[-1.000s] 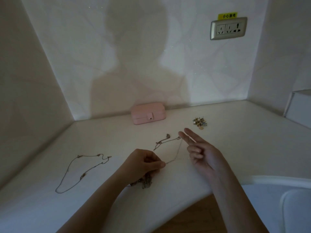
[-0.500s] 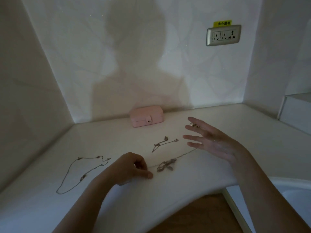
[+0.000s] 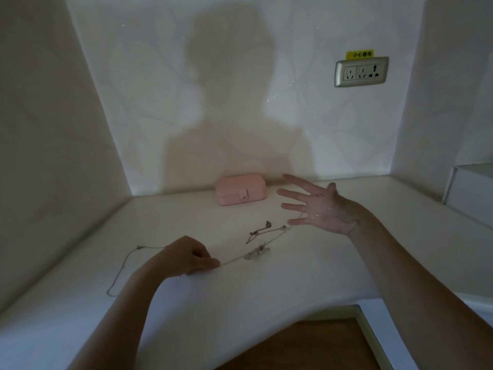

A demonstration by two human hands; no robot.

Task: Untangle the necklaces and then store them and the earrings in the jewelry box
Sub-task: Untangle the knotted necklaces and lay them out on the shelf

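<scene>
A closed pink jewelry box (image 3: pixel 241 189) stands by the back wall. My left hand (image 3: pixel 186 256) pinches one end of a thin charm necklace (image 3: pixel 256 252), which runs taut up and right toward my right hand (image 3: pixel 320 206). That hand has its fingers spread and straight above the counter; whether the chain's far end touches it is unclear. A small dark piece of jewelry (image 3: pixel 262 231) lies just behind the stretched chain. A second long necklace (image 3: pixel 121 273) lies looped at the left, partly hidden by my left forearm. My right hand hides the earrings.
The white corner counter (image 3: pixel 293 276) has a curved front edge with wooden floor (image 3: pixel 306 345) below. A wall socket (image 3: pixel 361 72) sits on the back wall at the right. A white ledge (image 3: pixel 469 190) juts in at the far right.
My right hand has moved up and back, from near the chain to beside the pink box, fingers now spread. The charm necklace has been drawn out straight. My left hand slid left, keeping its pinch.
</scene>
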